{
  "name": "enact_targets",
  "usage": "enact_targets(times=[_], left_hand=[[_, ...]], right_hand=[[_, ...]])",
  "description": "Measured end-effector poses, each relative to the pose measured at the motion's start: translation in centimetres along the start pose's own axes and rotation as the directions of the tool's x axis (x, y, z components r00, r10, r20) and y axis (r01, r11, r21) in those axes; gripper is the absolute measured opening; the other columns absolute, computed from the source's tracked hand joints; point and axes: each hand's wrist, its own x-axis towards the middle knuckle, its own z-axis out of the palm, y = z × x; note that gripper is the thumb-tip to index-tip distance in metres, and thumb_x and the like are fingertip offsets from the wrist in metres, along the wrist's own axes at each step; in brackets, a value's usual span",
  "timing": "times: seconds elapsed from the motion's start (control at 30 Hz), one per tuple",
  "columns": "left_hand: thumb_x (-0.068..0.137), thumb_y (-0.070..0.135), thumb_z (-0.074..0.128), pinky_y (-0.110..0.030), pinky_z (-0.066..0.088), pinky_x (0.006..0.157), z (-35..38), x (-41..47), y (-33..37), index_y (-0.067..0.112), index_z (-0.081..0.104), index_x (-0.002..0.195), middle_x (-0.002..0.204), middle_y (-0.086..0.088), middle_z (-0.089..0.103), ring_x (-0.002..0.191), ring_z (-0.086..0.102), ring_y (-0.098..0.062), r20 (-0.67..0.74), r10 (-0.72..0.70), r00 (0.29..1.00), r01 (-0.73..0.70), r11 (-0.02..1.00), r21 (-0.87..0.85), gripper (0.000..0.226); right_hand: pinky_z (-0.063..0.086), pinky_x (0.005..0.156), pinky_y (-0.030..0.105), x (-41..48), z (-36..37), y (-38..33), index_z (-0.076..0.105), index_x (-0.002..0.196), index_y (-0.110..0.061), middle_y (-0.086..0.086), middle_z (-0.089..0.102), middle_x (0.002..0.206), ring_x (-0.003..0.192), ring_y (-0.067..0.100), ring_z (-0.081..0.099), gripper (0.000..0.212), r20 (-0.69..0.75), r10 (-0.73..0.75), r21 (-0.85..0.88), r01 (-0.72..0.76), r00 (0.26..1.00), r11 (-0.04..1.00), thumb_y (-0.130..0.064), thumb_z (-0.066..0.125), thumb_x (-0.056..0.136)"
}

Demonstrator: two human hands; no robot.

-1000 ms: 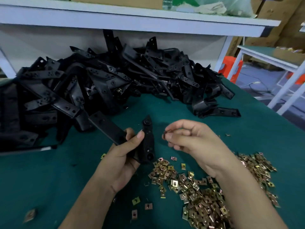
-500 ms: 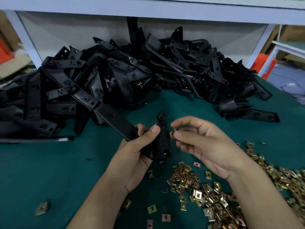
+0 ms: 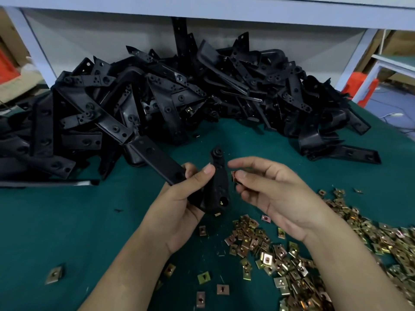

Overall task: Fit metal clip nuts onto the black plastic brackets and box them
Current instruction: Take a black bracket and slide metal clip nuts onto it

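1. Head view: I am reading this as the fitting step. The left hand (image 3: 179, 205) is gripping a black plastic bracket (image 3: 219, 182) at its bend, one arm standing upright, and a clip nut seems already seated at its near end.
2. The right hand (image 3: 276, 194) is pinching a metal clip nut (image 3: 233, 176) between thumb and forefinger, just right of the bracket's upright arm, not quite touching it.
3. Next, I judge, the nut's open mouth needs lining up with the bracket's edge, then pushing on over a hole.
4. The loose clip nut heap (image 3: 280, 259) is lying on the green table (image 3: 56, 221) nearer me than the bracket; the bracket pile (image 3: 179, 97) is sitting beyond it. I am seeing no box.
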Motion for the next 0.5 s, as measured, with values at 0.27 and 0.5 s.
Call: enact_targets(times=[0.27, 0.5], left_hand=[[0.084, 0.011, 0.073, -0.024, 0.058, 0.065, 0.34, -0.13, 0.08, 0.021, 0.047, 0.069, 0.085, -0.003, 0.068, 0.08, 0.072, -0.015, 0.01, -0.014, 1.0, 0.014, 1.0, 0.004, 0.031], [0.082, 0.012, 0.077, -0.026, 0.059, 0.066, 0.24, -0.18, 0.1, 0.021, 0.048, 0.071, 0.091, -0.007, 0.072, 0.084, 0.073, -0.018, 0.039, -0.018, 0.999, 0.018, 1.0, 0.0, 0.033]], right_hand=[[0.055, 0.065, 0.017, 0.24, 0.39, 0.34, 0.075, 0.095, -0.008, 0.003, 0.069, 0.081, 0.069, 0.008, 0.064, 0.02, -0.04, -0.003, 0.067, 0.006, 0.999, 0.998, -0.012, 0.068, 0.076], [0.055, 0.064, 0.016, 0.28, 0.68, 0.49, 0.08, 0.091, -0.015, 0.001, 0.07, 0.081, 0.068, 0.006, 0.063, 0.018, -0.052, 0.0, 0.063, 0.004, 0.999, 0.998, -0.015, 0.07, 0.076]])
